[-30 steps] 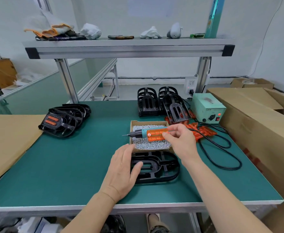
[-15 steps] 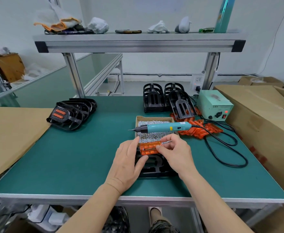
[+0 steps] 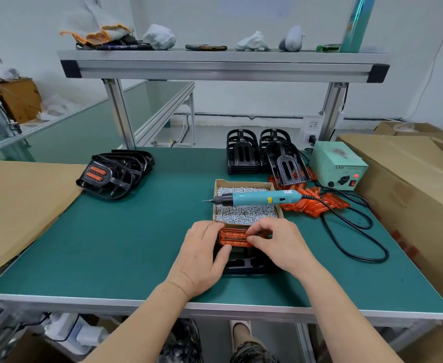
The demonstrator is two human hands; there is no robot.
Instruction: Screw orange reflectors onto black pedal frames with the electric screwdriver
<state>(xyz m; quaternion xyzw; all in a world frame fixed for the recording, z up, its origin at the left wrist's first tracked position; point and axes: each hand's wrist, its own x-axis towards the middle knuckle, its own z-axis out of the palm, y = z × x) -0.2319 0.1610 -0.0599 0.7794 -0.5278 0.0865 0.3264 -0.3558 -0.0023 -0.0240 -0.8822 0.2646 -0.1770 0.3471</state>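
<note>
An orange reflector (image 3: 233,237) lies on the far end of a black pedal frame (image 3: 244,263) near the table's front edge. My left hand (image 3: 202,254) grips the frame's left side, its thumb below the reflector. My right hand (image 3: 275,241) pinches the reflector's right end with curled fingers. Both hands hide most of the frame. The teal electric screwdriver (image 3: 257,199) lies untouched across a cardboard box of screws (image 3: 244,213), tip pointing left.
Loose orange reflectors (image 3: 320,205) lie right of the box under the screwdriver's black cable (image 3: 356,239). Empty black frames (image 3: 262,153) are stacked behind, next to a green power unit (image 3: 338,166). Finished pedals (image 3: 115,174) sit far left. Cardboard flanks both sides.
My right hand brought the reflector down from above the screw box onto the black frame. My left hand slid up from the frame's side to meet it.
</note>
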